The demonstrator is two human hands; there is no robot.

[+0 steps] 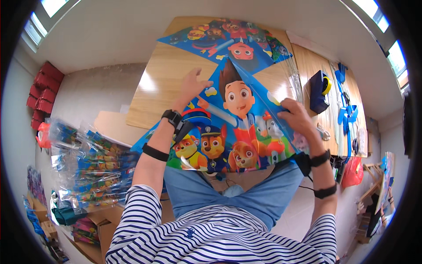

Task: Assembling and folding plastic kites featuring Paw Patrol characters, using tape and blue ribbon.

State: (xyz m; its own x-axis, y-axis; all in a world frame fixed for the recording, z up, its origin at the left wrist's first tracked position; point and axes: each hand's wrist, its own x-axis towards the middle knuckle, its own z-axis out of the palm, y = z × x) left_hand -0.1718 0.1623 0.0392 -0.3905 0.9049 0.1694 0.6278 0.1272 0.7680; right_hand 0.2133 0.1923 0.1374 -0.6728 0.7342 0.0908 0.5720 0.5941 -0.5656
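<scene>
A blue triangular kite sail [239,119] with cartoon characters lies in front of me, its tip away from me and its wide lower edge over my lap. My left hand [192,87] is at its left slanted edge, fingers apart and holding nothing. On the right slanted edge, my right hand [298,115] has its fingers curled round the sheet's border. A second printed kite sail [246,59] lies turned around at the far side of the table, partly under the first one's tip.
The wooden table [151,94] carries thin clear rods [293,77], a dark tape dispenser [318,90] with yellow tape, and blue ribbon [347,114] at the right. Bagged printed kites [96,167] are heaped at the left. A red bag [353,171] hangs low right.
</scene>
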